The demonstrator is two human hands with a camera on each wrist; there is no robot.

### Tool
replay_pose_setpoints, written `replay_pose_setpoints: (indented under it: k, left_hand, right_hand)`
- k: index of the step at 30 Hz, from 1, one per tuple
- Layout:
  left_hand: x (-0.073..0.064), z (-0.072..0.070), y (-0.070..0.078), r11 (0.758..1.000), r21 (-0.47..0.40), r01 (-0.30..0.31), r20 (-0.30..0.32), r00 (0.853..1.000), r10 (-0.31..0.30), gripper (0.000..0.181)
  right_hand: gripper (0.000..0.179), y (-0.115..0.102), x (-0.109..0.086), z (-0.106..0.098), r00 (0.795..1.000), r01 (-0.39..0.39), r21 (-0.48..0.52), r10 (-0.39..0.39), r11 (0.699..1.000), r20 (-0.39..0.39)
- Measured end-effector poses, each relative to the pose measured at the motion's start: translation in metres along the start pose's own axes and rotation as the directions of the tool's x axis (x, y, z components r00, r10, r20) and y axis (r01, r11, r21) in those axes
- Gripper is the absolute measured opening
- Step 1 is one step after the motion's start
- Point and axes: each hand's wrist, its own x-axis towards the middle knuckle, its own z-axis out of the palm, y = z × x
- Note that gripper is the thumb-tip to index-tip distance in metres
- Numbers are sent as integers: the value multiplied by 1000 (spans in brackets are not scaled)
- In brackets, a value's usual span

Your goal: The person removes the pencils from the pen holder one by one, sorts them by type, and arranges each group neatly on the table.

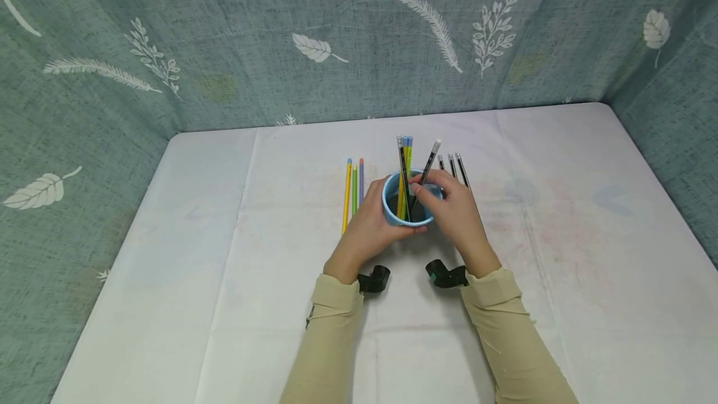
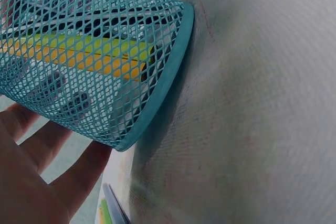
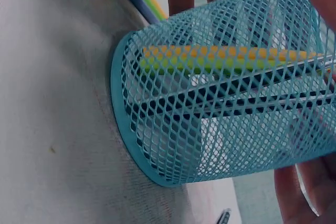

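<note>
Cup mouth: standing pencils (image 1: 407,149) are crowding the left half of the cup (image 1: 412,224), as the right hand (image 1: 457,207) and its dark pencil (image 1: 430,162) are blocking the right
Left flank: the left hand (image 1: 367,223) is covering the wall, coloured pencils (image 1: 354,189) lying just beyond
Right flank: black pencils (image 1: 462,168) are lying beside the right hand
Near side: black wrist devices (image 1: 374,279) are narrowing the lane between the sleeves (image 1: 331,335)
Outer table: white cloth (image 1: 140,267) is stretching open both ways

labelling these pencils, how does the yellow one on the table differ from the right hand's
The yellow pencil lies on the table; the dark pencil is tilted, pinched by the right hand. The yellow pencil's far end is blue, the dark pencil's upper end whitish. Both are slim.
</note>
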Motion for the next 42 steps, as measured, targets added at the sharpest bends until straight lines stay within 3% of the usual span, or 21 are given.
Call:
replay_pose_setpoints:
  k: [7, 13, 18, 24, 31, 37, 42]
  left_hand:
    - [-1, 0, -5, 991, -60, 122, 25, 992, -121, 100]
    - [-1, -1, -7, 986, -94, 135, 22, 991, -133, 99]
    - [-2, -1, -7, 985, -101, 139, 20, 990, -137, 99]
    - [-2, -1, -8, 986, -68, 153, 23, 988, -152, 100]
    - [-2, -1, -8, 986, -64, 156, 23, 988, -155, 100]
    - [-2, 0, -9, 985, -84, 153, 29, 988, -151, 101]
    - [-2, 1, -10, 983, -112, 147, 36, 989, -144, 100]
  right_hand:
    - [34, 4, -1, -7, 999, 34, 80, -31, 996, -37]
    - [41, 3, 0, -14, 991, 12, 120, 5, 993, -137]
    - [35, -4, -1, -20, 986, 28, 203, 6, 979, -168]
    - [34, -17, -5, -30, 983, 103, 328, -45, 939, -180]
    - [31, 1, 1, -38, 963, 201, 448, -92, 871, -254]
    - [32, -2, -1, -49, 947, 239, 527, -75, 816, -314]
    - [32, 0, -2, -56, 933, 244, 554, -37, 795, -358]
